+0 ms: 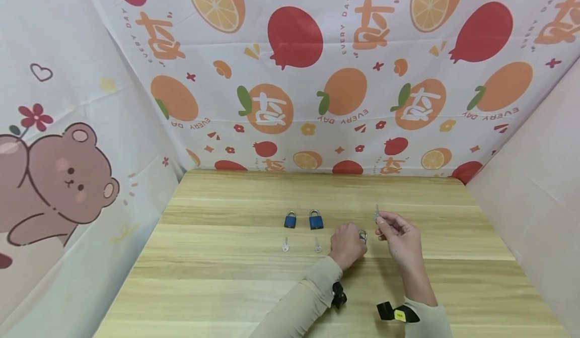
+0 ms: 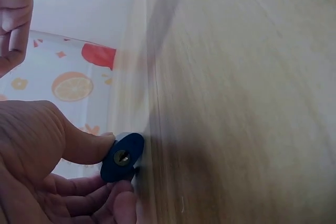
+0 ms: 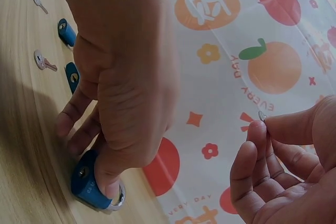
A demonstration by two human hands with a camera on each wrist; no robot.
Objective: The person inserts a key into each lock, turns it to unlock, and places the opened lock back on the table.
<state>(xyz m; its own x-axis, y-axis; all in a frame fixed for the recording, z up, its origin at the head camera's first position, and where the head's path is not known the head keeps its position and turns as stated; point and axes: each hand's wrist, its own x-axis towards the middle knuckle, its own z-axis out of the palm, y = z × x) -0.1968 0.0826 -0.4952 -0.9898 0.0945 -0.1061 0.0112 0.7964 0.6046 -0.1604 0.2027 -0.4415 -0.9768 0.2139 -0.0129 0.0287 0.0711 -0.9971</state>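
Though only wrist views show its keyhole (image 2: pixel 122 157), left grip (image 1: pixel 348 245) holds a padlock (image 3: pixel 85 183), right grip (image 1: pixel 402 236) a key (image 1: pixel 377 210).

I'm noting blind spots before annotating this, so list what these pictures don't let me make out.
Head: most of the held padlock, covered by the left hand.
Right wrist: most of the held key, covered by the right hand.
Right wrist: the lettering on the held padlock, too small and blurred to read.
Left wrist: part of the right hand, cut off by the left edge.
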